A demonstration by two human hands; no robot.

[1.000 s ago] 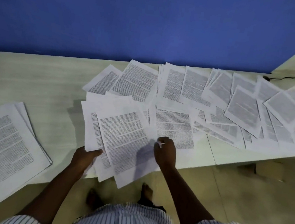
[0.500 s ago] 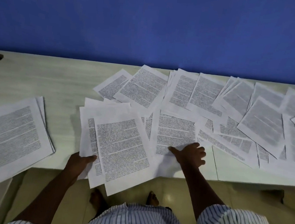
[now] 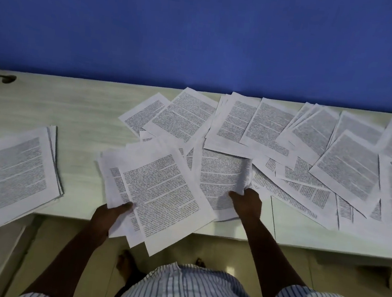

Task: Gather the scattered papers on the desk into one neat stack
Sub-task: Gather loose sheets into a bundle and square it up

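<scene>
- Papers (image 3: 312, 147) covered with printed text lie scattered over the middle and right part of the pale desk (image 3: 72, 110), and many overlap each other.
- Left hand (image 3: 109, 214) grips a loose bundle of sheets (image 3: 160, 193) at its near left corner, with the thumb on top. The bundle hangs partly over the front edge of the desk.
- Right hand (image 3: 247, 203) pinches the near right corner of a printed sheet (image 3: 221, 173), which curls up a little on that side. This sheet lies just beside the bundle and touches it.
- A separate stack (image 3: 14, 171) rests at the left, well apart from both hands, with its near corner past the desk edge.
- Bare desk surface shows between this stack and the bundle, and also behind them up to the blue wall (image 3: 204, 27).
- The printed lines are too small to read.
</scene>
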